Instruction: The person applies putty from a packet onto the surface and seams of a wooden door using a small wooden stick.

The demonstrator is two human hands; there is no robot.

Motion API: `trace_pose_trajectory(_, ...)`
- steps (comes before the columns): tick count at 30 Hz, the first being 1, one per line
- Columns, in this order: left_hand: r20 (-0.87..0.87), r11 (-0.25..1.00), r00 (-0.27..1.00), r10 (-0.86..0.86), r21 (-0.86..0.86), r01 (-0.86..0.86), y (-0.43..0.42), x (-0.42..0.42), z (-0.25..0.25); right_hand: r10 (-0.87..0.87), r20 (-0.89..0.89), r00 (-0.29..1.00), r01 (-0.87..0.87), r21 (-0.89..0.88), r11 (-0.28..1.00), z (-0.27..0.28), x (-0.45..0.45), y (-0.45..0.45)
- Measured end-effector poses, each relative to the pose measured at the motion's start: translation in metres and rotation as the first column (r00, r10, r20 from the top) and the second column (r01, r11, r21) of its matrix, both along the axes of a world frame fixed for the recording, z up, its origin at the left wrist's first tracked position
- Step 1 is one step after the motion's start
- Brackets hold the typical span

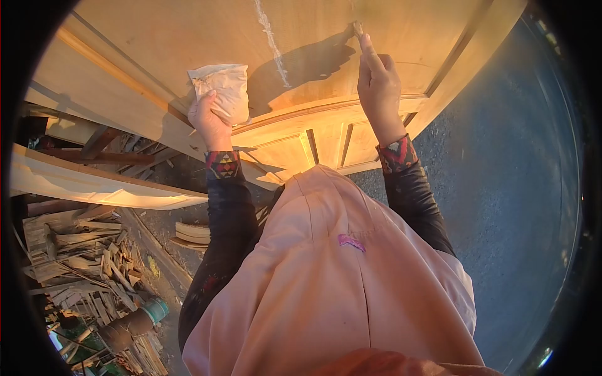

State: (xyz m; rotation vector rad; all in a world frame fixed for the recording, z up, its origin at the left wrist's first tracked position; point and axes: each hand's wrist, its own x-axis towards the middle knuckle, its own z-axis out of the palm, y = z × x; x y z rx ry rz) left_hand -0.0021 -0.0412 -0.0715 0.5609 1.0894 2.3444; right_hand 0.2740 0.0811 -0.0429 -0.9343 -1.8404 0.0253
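Your left hand point(210, 122) grasps a pale bag point(227, 94) by its near left corner, thumb across its face, over the left part of the wooden door point(169, 37). The bag is probably soft, light and easily creased; support it low, leaving its far edge free. Farther off, to the right, your right hand point(379, 84) grasps a small tool point(358, 29), forefinger stretched toward its tip; contact with the door cannot be told. The tool looks light and stiff, best pinched at its near end. A white streak point(269, 41) marks the door between them.
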Motion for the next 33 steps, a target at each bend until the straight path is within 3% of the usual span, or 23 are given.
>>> trace_pose_trajectory(3,0.015,0.999,1.0,-0.021,0.028,0.021,0.002,0.003,0.004,0.11,-0.256,0.96,-0.2,-0.356,0.913,0.023,0.012,-0.01)
trace_pose_trajectory(6,-0.039,1.0,0.999,0.004,-0.027,-0.005,0.0,-0.001,0.0,0.262,-0.56,0.786,-0.502,-0.331,0.799,0.039,0.01,0.001)
trace_pose_trajectory(9,0.012,1.0,1.0,-0.012,0.013,0.012,0.0,0.001,0.001,0.245,-0.544,0.803,-0.524,-0.447,0.725,0.042,0.007,0.017)
trace_pose_trajectory(18,-0.027,1.0,0.999,0.018,0.014,-0.017,0.001,-0.001,-0.002,0.042,-0.391,0.919,-0.268,-0.544,0.795,0.041,-0.006,0.017)
trace_pose_trajectory(21,-0.003,1.0,1.0,0.004,0.015,-0.004,0.001,0.001,0.0,0.05,-0.356,0.933,-0.236,-0.5,0.833,0.029,-0.005,0.019)
trace_pose_trajectory(24,-0.002,1.0,1.0,0.002,0.001,-0.002,0.0,0.001,0.0,0.072,-0.4,0.914,-0.321,-0.602,0.731,0.033,0.004,0.013)
trace_pose_trajectory(27,-0.017,1.0,1.0,0.01,-0.001,-0.01,0.001,0.0,-0.001,0.097,-0.365,0.926,-0.32,-0.622,0.715,0.04,0.018,0.009)
trace_pose_trajectory(30,-0.005,1.0,1.0,-0.005,0.019,0.005,0.001,0.003,0.003,0.097,-0.467,0.879,-0.338,-0.465,0.818,0.053,0.018,-0.002)
trace_pose_trajectory(33,-0.02,0.998,0.997,-0.068,-0.008,0.068,-0.004,-0.001,0.0,0.176,-0.468,0.866,-0.419,-0.486,0.767,0.059,0.018,-0.012)
